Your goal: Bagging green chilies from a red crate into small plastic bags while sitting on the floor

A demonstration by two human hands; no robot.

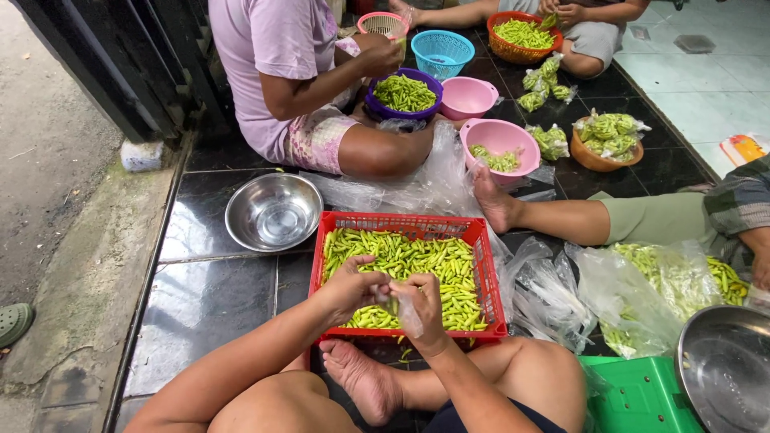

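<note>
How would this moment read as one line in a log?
left hand: pinching small clear bag | right hand: holding same bag | below: red crate of green chillies

Single head view, looking steeply down, close over lap and floor

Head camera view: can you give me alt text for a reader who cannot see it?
Seated on a dark tiled floor, a person's left hand and right hand hold a small clear plastic bag over a red plastic crate filled with green chilli peppers. An empty steel bowl sits to its left, and other people sort chillies into coloured baskets beyond.
</note>
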